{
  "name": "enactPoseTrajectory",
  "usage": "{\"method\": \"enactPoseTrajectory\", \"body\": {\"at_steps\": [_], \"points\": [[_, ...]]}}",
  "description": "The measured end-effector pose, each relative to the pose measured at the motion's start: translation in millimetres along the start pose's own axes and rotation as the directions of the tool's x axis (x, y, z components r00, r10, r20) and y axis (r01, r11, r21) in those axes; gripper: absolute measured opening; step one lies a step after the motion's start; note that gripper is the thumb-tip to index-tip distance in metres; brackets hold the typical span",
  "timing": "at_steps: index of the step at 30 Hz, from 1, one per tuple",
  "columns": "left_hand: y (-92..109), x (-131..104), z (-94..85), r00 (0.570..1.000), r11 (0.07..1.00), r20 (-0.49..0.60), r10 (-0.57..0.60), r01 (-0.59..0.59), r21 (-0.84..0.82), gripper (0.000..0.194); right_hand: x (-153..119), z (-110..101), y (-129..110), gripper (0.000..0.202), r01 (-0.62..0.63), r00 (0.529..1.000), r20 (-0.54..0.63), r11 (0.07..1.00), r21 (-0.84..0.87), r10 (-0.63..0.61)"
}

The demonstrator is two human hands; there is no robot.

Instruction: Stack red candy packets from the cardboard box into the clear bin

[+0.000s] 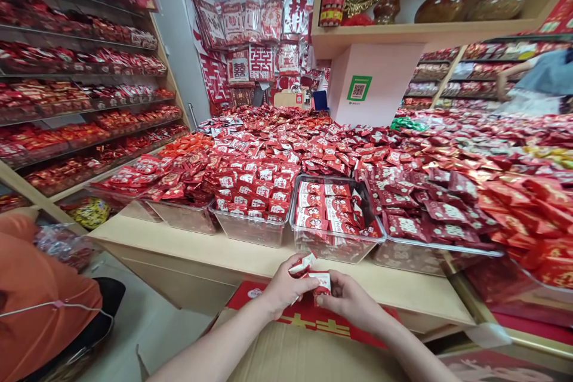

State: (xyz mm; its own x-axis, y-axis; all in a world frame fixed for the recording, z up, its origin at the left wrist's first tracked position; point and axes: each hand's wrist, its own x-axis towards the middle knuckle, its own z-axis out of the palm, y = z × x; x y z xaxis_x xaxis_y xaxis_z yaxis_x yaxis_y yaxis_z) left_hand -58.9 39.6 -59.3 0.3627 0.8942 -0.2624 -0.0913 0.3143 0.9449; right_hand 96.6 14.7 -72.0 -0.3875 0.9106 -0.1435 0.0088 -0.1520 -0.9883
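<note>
My left hand (286, 287) is closed around small red-and-white packets (303, 265), held above a cardboard box. Beside it, my right hand (347, 298) pinches another red-and-white packet (320, 284), which the left thumb also touches. Just beyond the hands, a clear plastic bin (338, 246) holds rows of similar packets (310, 215), with a gap showing at its back and right side. The cardboard box (286, 352) below my forearms has red printed paper (308, 323) with gold characters near its far edge.
More bins of red packets (253, 191) line the wooden counter (179, 250). Stocked shelves (80, 71) stand at the left. A person in orange (40, 286) is at the lower left; another person's arm (514, 74) reaches over goods at the upper right. A cabinet (421, 36) overhangs the display.
</note>
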Motion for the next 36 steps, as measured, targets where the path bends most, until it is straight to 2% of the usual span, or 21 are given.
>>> {"method": "enactPoseTrajectory", "body": {"at_steps": [2,6,12,18,22,25,28,31,33,36], "points": [[1.0,-0.8,-0.2,0.999,1.000,-0.031,-0.018,0.018,-0.006,0.049,-0.8,2.0,-1.1,0.034,-0.025,1.000,-0.013,1.000,-0.011,0.025],[1.1,0.1,-1.2,0.997,0.990,-0.063,-0.046,0.037,-0.139,0.037,-0.8,4.3,-5.7,0.036,-0.084,0.991,-0.094,0.991,0.101,0.094],[0.0,2.4,-3.0,0.991,0.947,-0.062,-0.118,0.094,-0.306,0.029,-1.1,-0.2,-12.5,0.032,0.016,0.989,-0.147,0.996,0.088,-0.003],[-0.2,1.3,-5.0,0.995,0.960,-0.021,-0.101,0.091,-0.266,0.030,-1.2,-4.1,-13.3,0.026,0.045,0.995,-0.083,0.998,-0.047,-0.048],[-3.0,3.5,-7.5,0.995,0.949,0.002,-0.103,0.099,-0.301,0.030,-9.8,-5.9,-20.2,0.019,0.097,0.986,-0.108,0.963,-0.250,-0.127],[-6.5,6.1,-8.5,0.989,0.951,-0.038,-0.140,0.124,-0.282,0.032,-24.9,-10.1,-35.6,0.019,0.076,0.972,-0.177,0.919,-0.387,-0.155],[-8.9,7.6,-7.8,0.984,0.978,-0.091,-0.154,0.138,-0.155,0.031,-33.0,-20.6,-65.9,0.024,0.107,0.952,-0.237,0.938,-0.331,-0.193],[-8.6,7.5,-6.6,0.991,0.992,-0.074,-0.110,0.105,-0.066,0.028,-12.7,-40.7,-106.3,0.031,0.190,0.884,-0.340,0.911,-0.367,-0.321],[-7.5,7.5,-6.6,0.995,0.994,-0.044,-0.095,0.093,-0.051,0.028,20.3,-58.7,-128.3,0.032,0.187,0.799,-0.417,0.838,-0.513,-0.434],[-6.8,8.8,-8.0,0.994,0.993,-0.030,-0.107,0.106,-0.045,0.030,84.2,-85.3,-139.7,0.029,0.088,0.739,-0.448,0.731,-0.677,-0.503]]}}
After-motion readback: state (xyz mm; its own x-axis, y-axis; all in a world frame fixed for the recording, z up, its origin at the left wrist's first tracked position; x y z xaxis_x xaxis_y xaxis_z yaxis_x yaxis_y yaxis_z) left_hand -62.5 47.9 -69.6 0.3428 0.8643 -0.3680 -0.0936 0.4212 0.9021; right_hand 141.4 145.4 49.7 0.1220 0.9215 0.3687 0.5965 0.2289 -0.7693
